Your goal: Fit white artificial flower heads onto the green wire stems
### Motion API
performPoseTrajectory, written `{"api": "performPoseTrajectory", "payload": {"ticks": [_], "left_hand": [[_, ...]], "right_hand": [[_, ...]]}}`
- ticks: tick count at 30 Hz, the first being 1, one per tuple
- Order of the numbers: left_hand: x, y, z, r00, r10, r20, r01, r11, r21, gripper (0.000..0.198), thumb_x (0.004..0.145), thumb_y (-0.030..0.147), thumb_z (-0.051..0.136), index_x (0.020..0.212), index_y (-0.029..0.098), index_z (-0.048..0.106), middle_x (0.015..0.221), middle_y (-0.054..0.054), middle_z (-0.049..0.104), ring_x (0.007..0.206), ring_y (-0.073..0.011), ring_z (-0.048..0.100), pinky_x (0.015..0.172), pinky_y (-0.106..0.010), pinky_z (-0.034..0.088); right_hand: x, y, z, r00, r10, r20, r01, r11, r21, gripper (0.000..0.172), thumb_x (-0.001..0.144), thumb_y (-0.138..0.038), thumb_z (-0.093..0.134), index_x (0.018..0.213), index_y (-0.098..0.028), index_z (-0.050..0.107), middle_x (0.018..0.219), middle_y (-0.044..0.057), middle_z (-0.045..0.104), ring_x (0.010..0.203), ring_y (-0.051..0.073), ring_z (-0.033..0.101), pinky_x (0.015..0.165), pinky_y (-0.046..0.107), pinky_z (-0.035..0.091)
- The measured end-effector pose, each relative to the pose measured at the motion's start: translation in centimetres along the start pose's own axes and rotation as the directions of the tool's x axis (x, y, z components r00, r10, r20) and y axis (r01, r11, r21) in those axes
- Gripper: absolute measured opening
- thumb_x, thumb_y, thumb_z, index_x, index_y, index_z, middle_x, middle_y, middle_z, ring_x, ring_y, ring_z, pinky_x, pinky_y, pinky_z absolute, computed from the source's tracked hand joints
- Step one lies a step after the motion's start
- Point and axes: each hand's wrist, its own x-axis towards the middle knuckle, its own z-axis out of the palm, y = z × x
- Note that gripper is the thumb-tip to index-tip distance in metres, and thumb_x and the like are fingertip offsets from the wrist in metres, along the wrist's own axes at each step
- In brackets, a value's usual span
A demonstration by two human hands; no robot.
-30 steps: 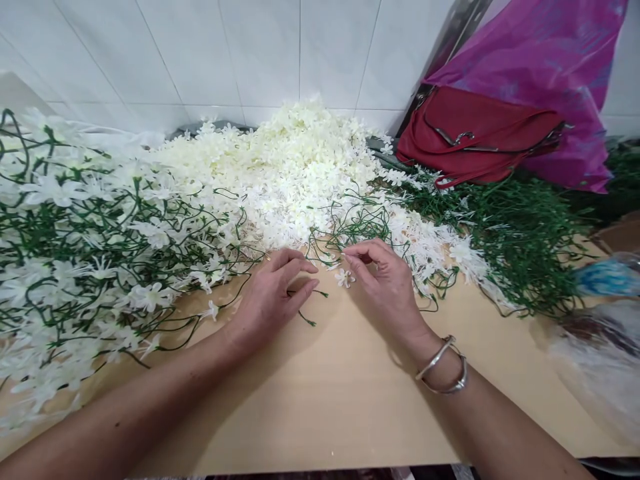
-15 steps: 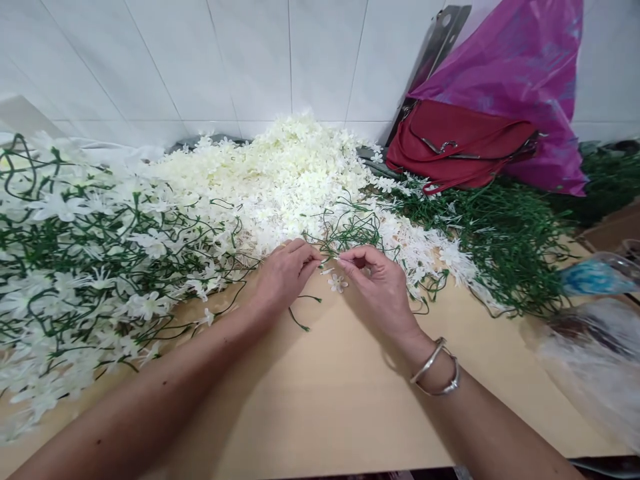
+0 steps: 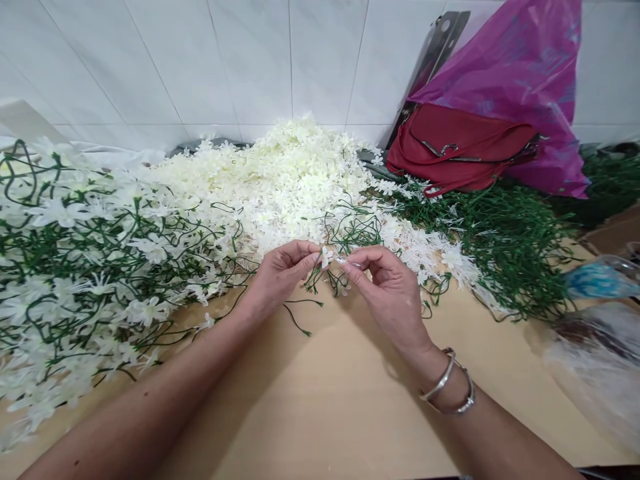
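Note:
My left hand (image 3: 281, 279) pinches a green plastic flower stem (image 3: 313, 279), whose thin branches hang below the fingertips. A small white artificial flower (image 3: 326, 257) sits at the stem, just right of those fingers. Close beside it, my right hand (image 3: 393, 293) is closed in a pinch on a small white flower piece (image 3: 344, 261); its exact shape is partly hidden by the fingers. Under the hands, a loose white blossom (image 3: 343, 287) shows only in part behind the stems. A loose green stem (image 3: 301, 319) lies on the table below my left hand.
Assembled white flowers (image 3: 150, 310) spread along the left. A heap of loose cream blossoms (image 3: 300, 160) lies against the tiled wall (image 3: 260, 60). Green stems (image 3: 520, 247) are piled at right, below a red handbag (image 3: 460, 143) and a purple bag (image 3: 530, 87). Clear plastic (image 3: 590, 360) lies on the table (image 3: 320, 413).
A white flower now shows at the stem by my left fingertips, where the hands met lower before. My right hand has shifted slightly right and still pinches a white piece.

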Motion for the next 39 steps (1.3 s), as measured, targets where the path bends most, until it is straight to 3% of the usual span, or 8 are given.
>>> {"api": "performPoseTrajectory", "payload": {"ticks": [9,15,22,26,29,34,37,39], "left_hand": [[-0.2,-0.9,0.4,0.999,0.011,0.029,-0.012,1.0,0.021,0.027,0.083,0.044,0.082,0.092,0.019,0.076,0.073,0.002,0.071,0.059,-0.0086,0.055,0.058,-0.022,0.045],[-0.6,-1.4,0.6,0.993,0.098,0.069,-0.104,0.991,0.082,0.017,0.088,0.033,0.078,0.098,0.019,0.081,0.093,-0.004,0.082,0.082,-0.0147,0.072,0.078,-0.026,0.057],[-1.4,-2.1,1.5,0.983,0.108,0.146,-0.123,0.988,0.093,0.02,0.095,0.03,0.071,0.113,0.022,0.078,0.111,-0.006,0.082,0.106,-0.0202,0.076,0.098,-0.034,0.059],[-1.7,-1.7,1.7,0.973,0.149,0.179,-0.176,0.973,0.15,0.028,0.099,0.029,0.066,0.127,0.023,0.067,0.126,-0.008,0.077,0.118,-0.0213,0.073,0.103,-0.036,0.057],[-1.8,-1.1,1.5,0.968,0.232,0.092,-0.25,0.907,0.34,0.031,0.102,0.03,0.061,0.133,0.022,0.059,0.135,-0.011,0.07,0.113,-0.0209,0.074,0.085,-0.03,0.06],[-1.3,0.5,0.2,0.942,0.305,-0.14,-0.14,0.737,0.661,0.027,0.102,0.029,0.059,0.127,0.019,0.06,0.102,-0.007,0.075,0.071,-0.0139,0.072,0.055,-0.024,0.047],[-0.9,1.9,-0.8,0.948,0.309,-0.078,-0.135,0.611,0.78,0.02,0.101,0.025,0.06,0.12,0.02,0.064,0.125,-0.008,0.072,0.063,-0.0096,0.069,0.056,-0.025,0.048],[-0.9,2.8,-1.3,0.934,0.357,0.021,-0.185,0.431,0.883,0.016,0.101,0.022,0.058,0.114,0.02,0.066,0.139,-0.01,0.066,0.072,-0.0121,0.071,0.066,-0.029,0.053]], "right_hand": [[-0.2,-0.1,0.3,0.998,0.063,0.015,-0.062,0.996,-0.057,0.007,0.086,-0.021,0.075,0.086,-0.022,0.068,0.083,0.001,0.071,0.079,0.017,0.064,0.076,0.032,0.05],[-0.3,-0.1,0.2,0.997,0.068,0.033,-0.065,0.994,-0.087,0.008,0.086,-0.018,0.073,0.09,-0.022,0.067,0.085,0.0,0.072,0.08,0.016,0.065,0.077,0.03,0.052],[-0.6,0.3,0.5,0.989,0.146,0.012,-0.143,0.982,-0.122,0.024,0.086,-0.016,0.068,0.108,-0.022,0.07,0.078,-0.003,0.067,0.072,0.016,0.06,0.073,0.031,0.05],[-0.4,1.0,0.5,0.987,0.161,-0.002,-0.161,0.983,-0.091,0.006,0.088,-0.021,0.07,0.093,-0.022,0.073,0.079,-0.001,0.063,0.072,0.016,0.057,0.07,0.032,0.047],[0.0,1.5,0.3,0.994,0.096,-0.046,-0.1,0.99,-0.096,0.005,0.087,-0.023,0.074,0.083,-0.022,0.071,0.091,0.003,0.065,0.085,0.019,0.062,0.078,0.035,0.049],[0.5,1.7,-0.4,0.998,-0.054,-0.027,0.051,0.994,-0.095,0.007,0.092,-0.017,0.068,0.089,-0.023,0.068,0.111,0.007,0.074,0.111,0.024,0.069,0.101,0.044,0.05],[0.9,1.8,-1.0,0.979,-0.192,-0.071,0.177,0.969,-0.175,0.008,0.095,-0.017,0.065,0.093,-0.024,0.064,0.106,0.006,0.075,0.107,0.024,0.072,0.099,0.045,0.052],[1.3,1.8,-1.5,0.953,-0.269,-0.142,0.234,0.946,-0.223,0.007,0.095,-0.018,0.065,0.094,-0.025,0.063,0.102,0.005,0.073,0.104,0.024,0.072,0.097,0.044,0.053]]}}
